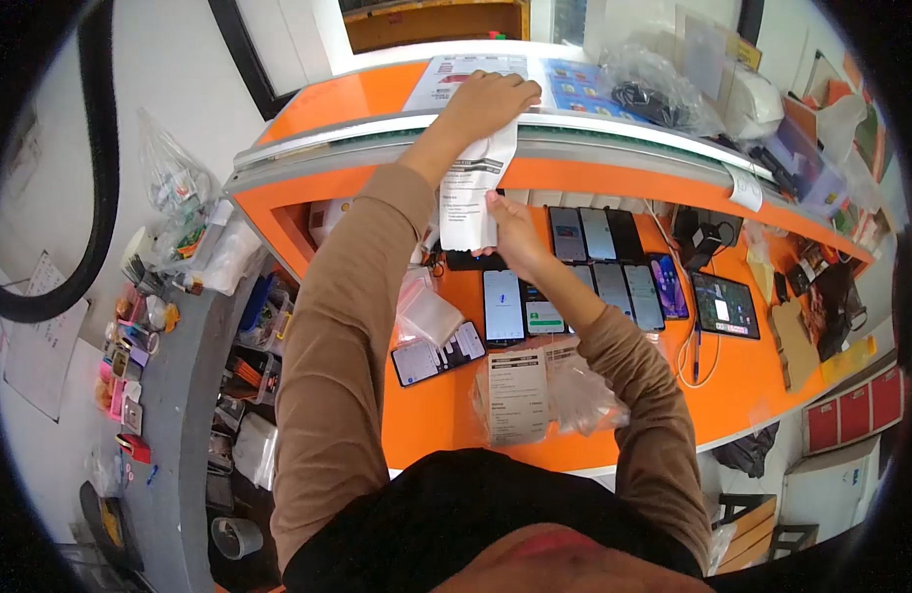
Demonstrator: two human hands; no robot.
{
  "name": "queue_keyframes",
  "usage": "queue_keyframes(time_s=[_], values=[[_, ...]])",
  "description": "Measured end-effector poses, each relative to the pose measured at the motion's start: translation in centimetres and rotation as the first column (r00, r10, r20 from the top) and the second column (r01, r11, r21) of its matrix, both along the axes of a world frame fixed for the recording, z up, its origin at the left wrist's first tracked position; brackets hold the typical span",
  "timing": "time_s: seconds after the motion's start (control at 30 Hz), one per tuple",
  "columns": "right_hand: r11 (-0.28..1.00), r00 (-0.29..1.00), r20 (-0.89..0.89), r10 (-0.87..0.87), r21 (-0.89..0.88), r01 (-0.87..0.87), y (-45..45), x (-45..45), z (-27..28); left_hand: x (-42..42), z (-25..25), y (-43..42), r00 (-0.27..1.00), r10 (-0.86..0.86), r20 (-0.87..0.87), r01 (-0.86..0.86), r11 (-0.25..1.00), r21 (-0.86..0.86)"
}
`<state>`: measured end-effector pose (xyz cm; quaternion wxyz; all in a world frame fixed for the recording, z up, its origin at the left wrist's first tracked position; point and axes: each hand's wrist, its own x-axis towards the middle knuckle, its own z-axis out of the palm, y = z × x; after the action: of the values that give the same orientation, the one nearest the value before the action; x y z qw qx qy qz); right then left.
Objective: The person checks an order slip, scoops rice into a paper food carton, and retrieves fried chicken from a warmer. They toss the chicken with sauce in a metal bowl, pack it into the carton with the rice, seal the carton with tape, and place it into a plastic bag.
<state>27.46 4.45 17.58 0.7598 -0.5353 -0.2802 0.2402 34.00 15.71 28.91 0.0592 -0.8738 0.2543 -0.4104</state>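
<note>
A long printed receipt [468,203] hangs over the front edge of the raised counter top. My left hand [489,102] lies over its upper end at that edge, fingers bent round and pressed on the paper. Lower down, my right hand [515,235] pinches the receipt's lower right side, thumb in front. Below, on the orange desk, more printed receipts [516,395] rest with crumpled clear plastic. Beside them a lit phone [438,354] lies tilted, with clear plastic bags [428,314] partly over it.
Several phones [614,287] lie in rows behind my right forearm, with a tablet [726,305] and white cable to their right. Papers [466,77] and a bagged black cable [642,99] sit on the raised counter [337,97]. A grey shelf [179,395] stands left.
</note>
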Motion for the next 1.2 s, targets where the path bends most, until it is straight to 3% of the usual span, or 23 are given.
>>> queue_keyframes(time_s=[0.03, 0.1, 0.27, 0.33, 0.37, 0.4, 0.47, 0.5, 0.57, 0.63, 0.67, 0.7, 0.77, 0.8, 0.83, 0.9, 0.97, 1.03, 1.1, 1.2], values=[[1.000, 1.000, 0.001, -0.004, 0.004, 0.004, -0.6, 0.2, -0.2, -0.2, 0.2, 0.1, 1.000, -0.004, 0.001, 0.004, 1.000, 0.004], [0.982, 0.949, 0.260, -0.178, -0.014, 0.188, -1.4, 0.7, -0.7, -0.3, 0.7, 0.2, 0.944, -0.098, 0.314, 0.008, 0.961, 0.277], [0.938, 0.856, 0.400, -0.327, 0.026, 0.346, -0.1, 2.5, -2.1, -0.9, 0.3, -0.5, 0.917, -0.214, 0.337, 0.099, 0.940, 0.326], [0.964, 0.977, -0.031, -0.211, 0.159, 0.213, 2.5, 1.8, -2.2, -0.9, 0.4, -0.6, 0.924, -0.219, 0.313, 0.129, 0.950, 0.285], [0.972, 0.981, -0.193, -0.038, 0.219, 0.081, 3.9, 1.5, -2.3, -1.0, 0.4, -0.6, 0.924, -0.220, 0.314, 0.129, 0.949, 0.287], [0.962, 0.940, -0.234, 0.247, 0.180, -0.208, 4.0, 0.3, -1.9, -1.1, 0.5, -0.6, 0.951, -0.182, 0.250, 0.112, 0.956, 0.269], [0.956, 0.927, -0.268, 0.262, -0.062, -0.288, 6.1, -1.5, -5.0, -1.3, 0.4, -0.6, 0.974, -0.148, 0.172, 0.102, 0.963, 0.250], [0.915, 0.940, -0.222, 0.259, -0.254, -0.312, 6.0, -3.3, -4.8, -1.2, 0.7, -0.5, 0.963, -0.104, 0.248, 0.065, 0.985, 0.159], [0.888, 0.975, 0.129, 0.183, -0.447, -0.107, 5.6, -3.7, -7.3, -1.7, 0.5, -0.2, 0.928, 0.073, 0.365, -0.028, 0.991, -0.128], [0.878, 0.921, 0.300, 0.246, -0.472, -0.081, 1.1, -4.1, -4.1, -2.0, -1.5, 0.8, 0.839, 0.422, 0.344, -0.309, 0.889, -0.337], [0.915, 0.944, 0.274, 0.186, -0.397, -0.065, -1.4, -4.7, -2.1, -3.0, -2.3, 1.0, 0.869, 0.494, 0.040, -0.463, 0.839, -0.286], [0.945, 0.962, 0.243, 0.127, -0.324, -0.043, -4.0, -5.3, -0.4, -4.4, -3.1, 1.0, 0.868, 0.495, 0.033, -0.465, 0.836, -0.290], [0.964, 0.929, 0.352, -0.113, -0.189, 0.189, -9.3, -5.7, 0.6, -7.9, -4.3, 0.4, 0.957, 0.287, 0.047, -0.263, 0.922, -0.285], [0.955, 0.938, 0.273, -0.213, -0.143, 0.259, -11.7, -7.9, 3.2, -9.1, -4.7, -0.1, 0.930, 0.325, 0.168, -0.271, 0.920, -0.281], [0.914, 0.885, 0.289, -0.365, -0.073, 0.400, -14.4, -8.3, 2.4, -9.8, -4.2, 0.0, 0.929, 0.332, 0.162, -0.279, 0.918, -0.283], [0.879, 0.875, 0.097, -0.474, 0.112, 0.464, -17.4, -11.6, 4.0, -11.3, -3.5, 0.5, 0.902, 0.431, -0.015, -0.425, 0.884, -0.195], [0.785, 0.792, 0.083, -0.604, 0.234, 0.574, -20.3, -14.1, 2.9, -11.2, -3.6, 1.7, 0.924, 0.382, -0.022, -0.377, 0.899, -0.224], [0.764, 0.779, 0.076, -0.622, 0.273, 0.584, -22.6, -16.1, 1.1, -10.9, -4.0, 2.5, 0.980, 0.190, 0.063, -0.156, 0.922, -0.355], [0.763, 0.774, 0.094, -0.626, 0.281, 0.582, -23.4, -17.4, -0.5, -10.8, -4.3, 2.6, 0.974, 0.206, 0.094, -0.165, 0.931, -0.326], [0.752, 0.770, 0.081, -0.633, 0.302, 0.587, -23.2, -18.8, -2.6, -10.2, -4.8, 2.3, 0.978, 0.207, 0.005, -0.192, 0.913, -0.359]])
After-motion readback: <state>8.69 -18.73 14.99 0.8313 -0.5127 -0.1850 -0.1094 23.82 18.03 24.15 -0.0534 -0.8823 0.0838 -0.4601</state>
